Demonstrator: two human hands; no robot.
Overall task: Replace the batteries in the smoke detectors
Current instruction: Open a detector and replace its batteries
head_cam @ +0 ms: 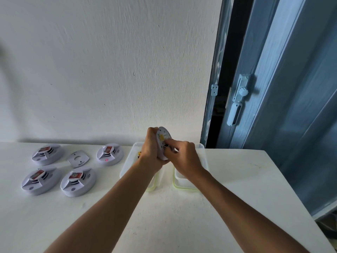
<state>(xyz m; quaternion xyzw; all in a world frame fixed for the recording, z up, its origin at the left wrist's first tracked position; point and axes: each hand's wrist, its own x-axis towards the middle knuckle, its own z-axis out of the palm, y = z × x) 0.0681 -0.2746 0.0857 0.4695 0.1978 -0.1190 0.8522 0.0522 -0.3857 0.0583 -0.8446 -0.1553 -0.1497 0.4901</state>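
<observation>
Near the middle of the frame, the left hand (152,150) clasped a smoke detector (162,143) on edge, its back turned right, above two clear plastic containers (200,148). The right hand (184,156) had its fingertips pressed together at the detector's back, apparently working at the battery bay; what they pinched was too small to tell. Four more detectors (78,181) and a mounting plate (78,158) lay at the left on the white table (237,179). Next, likely, freeing or seating the battery, which calls for a steady hold.
</observation>
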